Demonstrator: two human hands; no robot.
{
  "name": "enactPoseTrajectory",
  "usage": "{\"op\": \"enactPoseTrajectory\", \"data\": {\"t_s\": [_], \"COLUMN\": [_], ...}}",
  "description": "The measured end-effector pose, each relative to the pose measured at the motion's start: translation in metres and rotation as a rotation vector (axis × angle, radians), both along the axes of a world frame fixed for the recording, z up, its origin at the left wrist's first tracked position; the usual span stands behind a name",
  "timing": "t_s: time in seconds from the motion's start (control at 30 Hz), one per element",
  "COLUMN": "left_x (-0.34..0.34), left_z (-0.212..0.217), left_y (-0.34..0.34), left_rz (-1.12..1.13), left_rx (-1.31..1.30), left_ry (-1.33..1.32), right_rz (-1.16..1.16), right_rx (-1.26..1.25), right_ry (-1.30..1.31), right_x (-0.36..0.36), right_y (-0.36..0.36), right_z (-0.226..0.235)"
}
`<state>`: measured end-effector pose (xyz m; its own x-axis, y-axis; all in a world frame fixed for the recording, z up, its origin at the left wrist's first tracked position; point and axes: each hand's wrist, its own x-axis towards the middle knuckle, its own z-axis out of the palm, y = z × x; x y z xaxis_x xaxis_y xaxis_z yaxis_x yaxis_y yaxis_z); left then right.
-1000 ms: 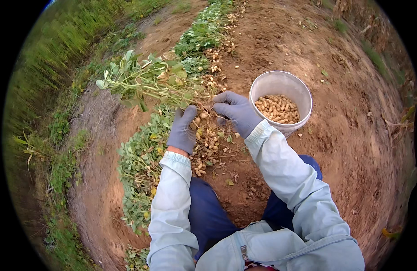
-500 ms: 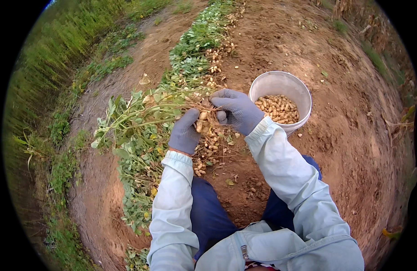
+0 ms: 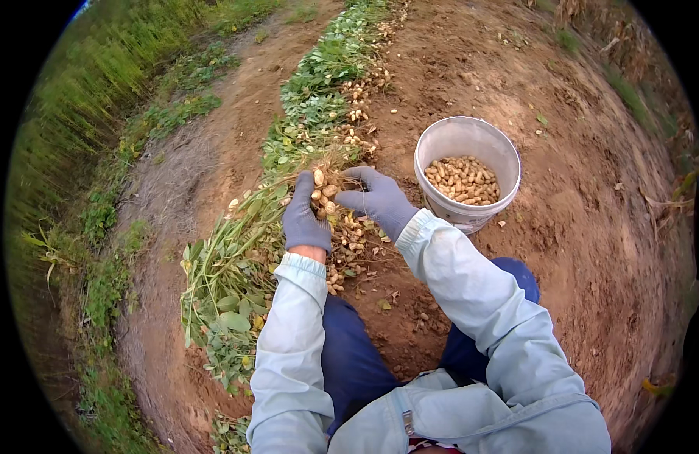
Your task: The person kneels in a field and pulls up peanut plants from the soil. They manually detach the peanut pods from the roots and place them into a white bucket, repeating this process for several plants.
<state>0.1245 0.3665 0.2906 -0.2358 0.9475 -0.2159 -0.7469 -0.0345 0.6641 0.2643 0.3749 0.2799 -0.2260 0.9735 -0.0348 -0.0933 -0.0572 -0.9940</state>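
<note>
Both hands wear grey gloves. My left hand [image 3: 307, 219] is closed round the root end of a pulled-up peanut plant [image 3: 239, 246], thumb upright beside a cluster of pale peanuts [image 3: 324, 193]. The plant's stems and leaves trail leftward and down over other plants. Close to the right side of the cluster, my right hand [image 3: 383, 203] has its thumb and forefinger apart, their tips beside the pods and thin roots. Its other fingers are partly hidden. Nothing is visibly held in it.
Right of my hands stands a white bucket [image 3: 432, 181], partly filled with peanuts [image 3: 463, 180]. A row of uprooted peanut plants [image 3: 315, 106] runs ahead across brown soil [image 3: 591, 227]. Loose pods [image 3: 349, 238] lie below my hands. Tall green weeds [image 3: 84, 113] border the left side.
The plant has turned, its tops swinging down and its pods now facing up between my hands. My left thumb has lifted upright. My right hand has shifted slightly left and down, its fingers spreading.
</note>
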Motion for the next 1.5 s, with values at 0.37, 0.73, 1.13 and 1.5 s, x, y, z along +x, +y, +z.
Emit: {"op": "enactPoseTrajectory", "data": {"t_s": [0.37,0.73,1.13,1.5], "left_x": [-0.005,0.002,-0.007,-0.001], "left_z": [-0.009,-0.002,-0.024,-0.012], "left_y": [0.001,0.004,0.0,0.001], "left_rz": [-0.143,0.189,-0.079,0.023], "left_rx": [-0.051,-0.208,-0.21,-0.218], "left_ry": [-0.086,0.055,0.268,0.107], "right_rz": [0.144,0.265,-0.128,0.024], "right_rx": [-0.164,-0.289,0.273,0.321], "right_ry": [0.315,0.258,-0.458,-0.333], "right_x": [0.0,-0.009,-0.004,0.016], "right_y": [0.0,-0.018,-0.006,0.0], "right_z": [0.005,0.012,0.018,0.015]}}
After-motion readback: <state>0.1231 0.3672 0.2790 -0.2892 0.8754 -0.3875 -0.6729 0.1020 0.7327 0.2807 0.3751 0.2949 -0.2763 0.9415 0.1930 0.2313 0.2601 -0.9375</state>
